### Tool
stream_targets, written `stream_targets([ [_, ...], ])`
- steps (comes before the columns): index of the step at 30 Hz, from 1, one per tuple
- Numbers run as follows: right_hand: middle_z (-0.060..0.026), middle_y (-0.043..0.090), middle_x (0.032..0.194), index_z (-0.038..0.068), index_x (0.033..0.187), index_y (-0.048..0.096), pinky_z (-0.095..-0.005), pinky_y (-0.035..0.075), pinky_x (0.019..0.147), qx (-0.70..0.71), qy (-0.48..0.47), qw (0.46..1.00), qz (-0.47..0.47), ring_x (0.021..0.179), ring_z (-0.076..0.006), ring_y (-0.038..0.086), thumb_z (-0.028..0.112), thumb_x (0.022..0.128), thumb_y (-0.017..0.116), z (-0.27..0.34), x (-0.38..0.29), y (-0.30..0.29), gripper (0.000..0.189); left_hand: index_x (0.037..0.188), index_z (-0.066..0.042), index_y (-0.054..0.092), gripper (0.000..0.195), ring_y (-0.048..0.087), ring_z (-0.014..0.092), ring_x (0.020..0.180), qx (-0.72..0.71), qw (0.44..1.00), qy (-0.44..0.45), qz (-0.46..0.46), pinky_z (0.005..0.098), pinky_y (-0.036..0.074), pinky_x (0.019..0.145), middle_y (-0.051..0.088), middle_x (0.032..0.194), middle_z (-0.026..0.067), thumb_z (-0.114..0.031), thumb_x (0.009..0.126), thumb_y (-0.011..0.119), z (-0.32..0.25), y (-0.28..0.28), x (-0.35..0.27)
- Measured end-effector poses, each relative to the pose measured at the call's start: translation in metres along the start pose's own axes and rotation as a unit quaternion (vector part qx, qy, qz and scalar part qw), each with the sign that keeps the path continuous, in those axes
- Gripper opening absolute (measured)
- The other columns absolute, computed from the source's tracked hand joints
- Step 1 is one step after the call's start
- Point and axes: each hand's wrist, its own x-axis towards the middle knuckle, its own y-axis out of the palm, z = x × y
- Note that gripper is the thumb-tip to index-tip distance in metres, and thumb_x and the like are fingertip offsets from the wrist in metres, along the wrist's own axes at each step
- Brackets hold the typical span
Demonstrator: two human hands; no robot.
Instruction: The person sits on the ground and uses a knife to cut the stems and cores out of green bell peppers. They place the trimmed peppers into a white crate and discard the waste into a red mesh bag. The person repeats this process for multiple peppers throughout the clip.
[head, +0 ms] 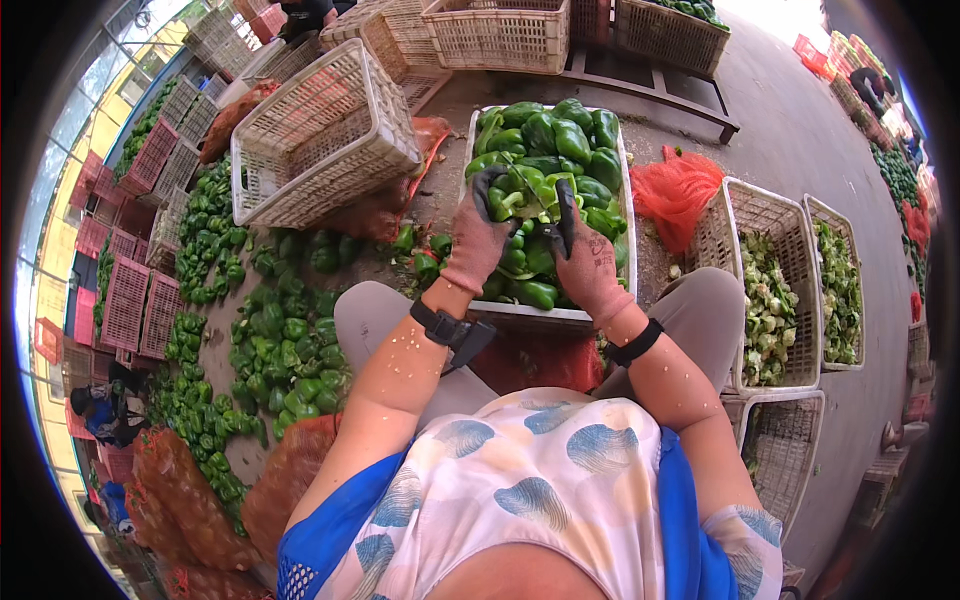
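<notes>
Both my hands wear pink gloves with dark fingers, above a white plastic crate heaped with whole green bell peppers. My left hand is closed around the left side of a split green pepper, whose pale inside shows. My right hand pinches the same pepper from the right, its dark thumb and forefinger at the torn edge. A thin dark line crosses the pepper; whether it is a blade I cannot tell. My fingers partly hide the pepper and the ones below it.
A white crate leans at the left over orange mesh sacks. Loose peppers cover the floor on that side. To the right lie a red mesh bag and two crates of pale pepper cores. A low metal stand carries crates at the back.
</notes>
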Motion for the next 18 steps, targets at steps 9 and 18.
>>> stream_targets([
  [9, -0.0226, 0.068, 0.099, 0.017, 0.146, 0.04, -0.0503, 0.051, 0.077, -0.028, 0.057, 0.998, -0.018, 0.09, -0.0434, 0.065, 0.019, 0.09, 0.059, -0.015, 0.002, 0.015, 0.06, 0.127, -0.001, 0.056, 0.053, 0.061, 0.014, 0.105, -0.222, 0.964, -0.125, 0.08, 0.0285, 0.053, 0.092, 0.064, 0.117, 0.0059, 0.009, 0.076, 0.063, 0.003, 0.004, -0.005],
  [18, -0.0017, 0.063, 0.086, 0.005, 0.119, 0.058, -0.025, 0.05, 0.056, 0.607, 0.244, 0.749, 0.104, 0.068, -0.0097, 0.059, 0.014, 0.09, 0.064, -0.037, 0.018, -0.008, 0.031, 0.123, -0.004, 0.059, 0.053, 0.062, 0.014, 0.101, -0.083, 0.99, -0.043, 0.103, 0.0288, 0.053, 0.089, 0.066, 0.114, 0.0039, 0.012, 0.073, 0.066, -0.006, -0.004, 0.0],
])
